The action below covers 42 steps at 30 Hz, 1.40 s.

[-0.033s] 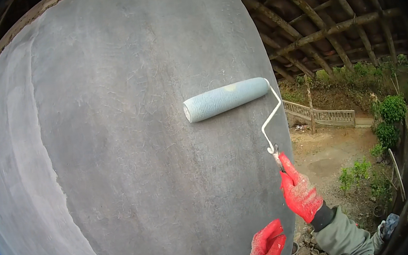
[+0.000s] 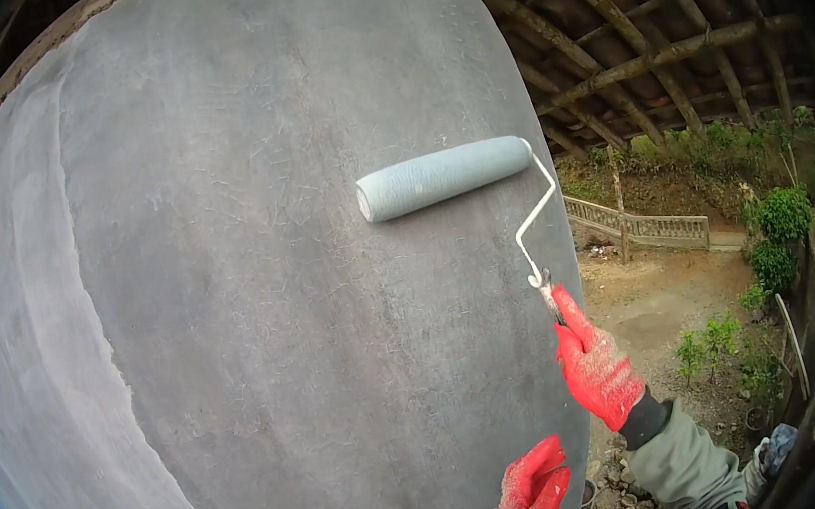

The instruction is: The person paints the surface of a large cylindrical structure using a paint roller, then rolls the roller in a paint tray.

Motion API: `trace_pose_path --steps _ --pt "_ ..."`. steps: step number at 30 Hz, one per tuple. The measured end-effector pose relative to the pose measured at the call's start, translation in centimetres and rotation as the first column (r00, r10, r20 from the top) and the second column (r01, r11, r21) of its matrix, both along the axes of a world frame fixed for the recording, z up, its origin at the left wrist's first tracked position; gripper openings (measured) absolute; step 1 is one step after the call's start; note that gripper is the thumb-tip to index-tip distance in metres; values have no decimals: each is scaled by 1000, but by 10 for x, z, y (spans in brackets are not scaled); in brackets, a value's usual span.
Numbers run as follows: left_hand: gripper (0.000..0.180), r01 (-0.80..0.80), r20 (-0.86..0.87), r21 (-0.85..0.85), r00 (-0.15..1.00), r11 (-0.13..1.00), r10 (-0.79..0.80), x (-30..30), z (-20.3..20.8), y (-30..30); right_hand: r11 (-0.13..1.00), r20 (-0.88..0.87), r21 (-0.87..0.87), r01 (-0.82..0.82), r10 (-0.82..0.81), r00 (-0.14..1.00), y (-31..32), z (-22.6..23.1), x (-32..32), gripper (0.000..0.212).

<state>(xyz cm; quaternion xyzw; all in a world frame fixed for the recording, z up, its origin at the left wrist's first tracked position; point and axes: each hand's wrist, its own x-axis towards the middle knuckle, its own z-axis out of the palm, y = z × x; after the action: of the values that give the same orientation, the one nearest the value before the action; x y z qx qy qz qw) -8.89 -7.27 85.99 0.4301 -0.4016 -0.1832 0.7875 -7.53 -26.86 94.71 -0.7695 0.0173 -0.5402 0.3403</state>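
Right hand (image 2: 599, 363) gripping paint roller (image 2: 444, 179) — against grey wall (image 2: 280, 370), left hand (image 2: 528, 494) lower

Grey wall (image 2: 264, 321), pale blue paint roller (image 2: 444, 179) against its surface

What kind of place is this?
Probably a building being worked on, open to the outdoors: a paint roller against a grey wall, a pole-framed roof, and a dirt yard.

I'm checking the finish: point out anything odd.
The broad grey wall shows crinkled, crack-like lines left of the pale-blue cylindrical roller, odd against smoother patches; whether they're true cracks I can't tell. The paler grey strip at left ends in a ragged edge.
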Motion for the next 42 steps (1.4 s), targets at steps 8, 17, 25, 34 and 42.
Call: trace_pose_path --steps 8,17,25,34,42 --pt "41 8 -57 -58 998 998 -11 -6 -9 -14 992 97 -88 88 -80 992 -4 174 26 40" --pt "39 -150 -30 -9 988 989 150 -11 -14 -3 998 -231 45 -45 54 971 23 -89 12 56" --pt "40 -73 -43 -31 996 997 72 -21 -23 -13 987 23 72 -145 144 989 20 -177 -13 40" --pt "38 -231 -53 -94 972 968 227 8 -2 19 990 58 -60 128 -125 990 32 151 50 48" --pt "33 -483 162 -39 861 875 482 30 20 48 1000 179 -16 -22 25 984 23 421 75 43"
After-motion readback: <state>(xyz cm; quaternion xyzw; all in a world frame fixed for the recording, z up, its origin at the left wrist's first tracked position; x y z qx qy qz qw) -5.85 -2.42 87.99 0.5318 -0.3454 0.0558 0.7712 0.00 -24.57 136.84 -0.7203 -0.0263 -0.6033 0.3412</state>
